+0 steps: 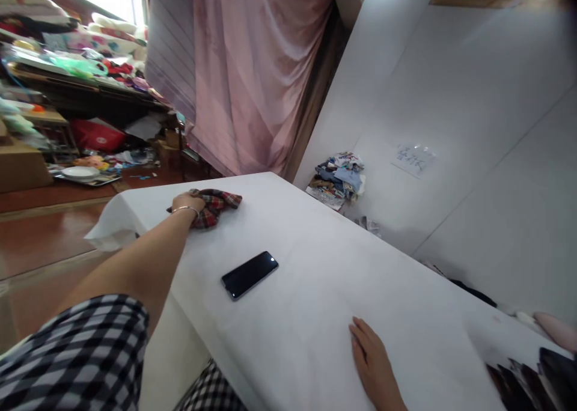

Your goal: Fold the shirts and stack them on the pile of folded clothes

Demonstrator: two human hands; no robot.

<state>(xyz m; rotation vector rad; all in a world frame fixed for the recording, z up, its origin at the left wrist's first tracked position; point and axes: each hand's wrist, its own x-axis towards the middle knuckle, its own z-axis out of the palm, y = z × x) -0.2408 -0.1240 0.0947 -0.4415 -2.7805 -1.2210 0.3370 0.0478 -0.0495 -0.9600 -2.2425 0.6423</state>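
At the far left end of the white-covered table (311, 291), my left hand (186, 203) is closed on a crumpled red, black and white plaid cloth (216, 205). The cloth lies bunched on the tabletop, and its exact kind does not show. A bracelet circles my left wrist. Nearer to me lies a smartphone (250, 274), its dark screen facing up, apart from both hands. My right hand (373, 363) rests on the white cover at the near side, with its fingers stretched out and nothing in them.
Heaped fabric (338, 179) sits beyond the table's far edge, against the white wall (455, 116). Dark items (527, 381) lie at the lower right. A pink curtain (256, 68) hangs behind the table. Cluttered shelves (81, 74) and a white plate (81, 173) stand at left.
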